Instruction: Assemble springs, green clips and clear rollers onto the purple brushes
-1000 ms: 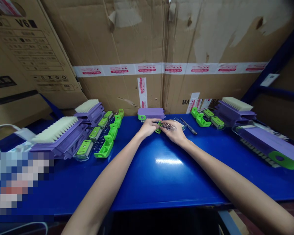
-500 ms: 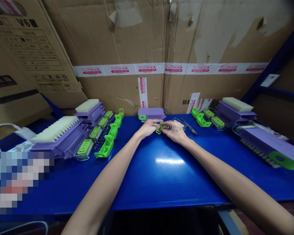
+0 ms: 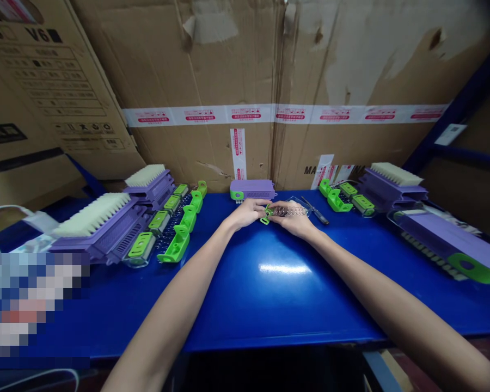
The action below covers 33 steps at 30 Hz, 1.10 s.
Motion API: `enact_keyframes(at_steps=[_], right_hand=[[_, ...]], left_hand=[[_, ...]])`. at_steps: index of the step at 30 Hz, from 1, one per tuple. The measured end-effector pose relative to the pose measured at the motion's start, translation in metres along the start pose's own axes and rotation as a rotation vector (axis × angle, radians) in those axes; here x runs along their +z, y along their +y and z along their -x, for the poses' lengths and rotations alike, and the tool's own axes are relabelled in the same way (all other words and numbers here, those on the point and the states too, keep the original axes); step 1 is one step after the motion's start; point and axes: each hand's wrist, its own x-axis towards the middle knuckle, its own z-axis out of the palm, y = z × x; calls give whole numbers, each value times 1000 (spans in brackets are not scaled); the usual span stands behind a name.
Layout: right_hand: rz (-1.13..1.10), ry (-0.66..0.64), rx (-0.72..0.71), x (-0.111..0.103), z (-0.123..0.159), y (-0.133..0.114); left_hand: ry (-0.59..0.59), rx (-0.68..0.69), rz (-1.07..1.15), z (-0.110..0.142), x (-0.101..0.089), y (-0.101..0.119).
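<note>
Left hand (image 3: 245, 212) and right hand (image 3: 294, 218) pinch a green clip (image 3: 265, 215) with its wire spring (image 3: 291, 210) near the surface's (image 3: 269, 294) far edge

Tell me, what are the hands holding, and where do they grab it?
Both hold one small part: the left hand pinches its green plastic end, the right hand holds the coiled metal spring joined to it.

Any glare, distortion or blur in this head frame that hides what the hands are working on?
Head view: a white glare patch sits on the blue table, clear of the left hand and right hand. Wide-angle distortion bends the frame edges. A pixelated block covers the lower left. The green part and wire coil they grip are small and soft.
</note>
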Motion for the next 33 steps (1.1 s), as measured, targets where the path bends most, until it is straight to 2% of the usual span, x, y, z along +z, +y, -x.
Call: enact_keyframes(at_steps=[5,15,23,27,31,33], right_hand=[[-59,31,25,6,-2,6],[46,74,35,7,-1,5],[23,-26,47,1,-3,5],[34,-20,4,1,0,5],[137,75,-146,2,2,2],[166,129,-199,2,2,3]], left_hand=[[-38,-18,36,3,-2,4],[-12,-50,50,2,6,8],[-17,-59,113,3,7,8],[57,-22,221,1,6,3],[124,10,254,0,7,1],[115,-1,260,0,9,1]])
